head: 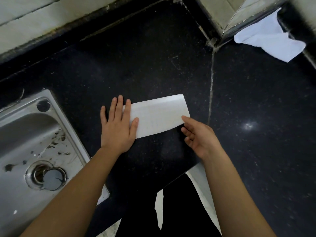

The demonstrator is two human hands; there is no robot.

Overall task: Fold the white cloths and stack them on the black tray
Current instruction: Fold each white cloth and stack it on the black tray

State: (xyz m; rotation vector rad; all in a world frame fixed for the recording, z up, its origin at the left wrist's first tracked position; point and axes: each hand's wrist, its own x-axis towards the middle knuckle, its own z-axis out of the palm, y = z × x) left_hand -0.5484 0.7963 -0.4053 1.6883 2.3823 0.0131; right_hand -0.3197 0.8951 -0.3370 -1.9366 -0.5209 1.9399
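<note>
1 folded white cloth (159, 115) lies mid-desk (256, 100), right of the sink (25, 134). The left hand (118, 127) presses its left end, fingers straight and flat. The right hand (200, 135) (fingers loosely curled, gripping nothing) touches the near right corner with its thumb. A 2nd cloth (266, 40) hangs far right

Seeing bare black speckled stone counter (153, 62) stretching open behind and right of the folded white rectangular cloth (159, 115). Getting hemmed in on the left by the sunken stainless steel sink (25, 134). Running into the grimy tiled wall (34, 19) at the back, plus a tiled corner pillar (222, 11) with a crumpled white cloth (268, 41) sitting far right.
</note>
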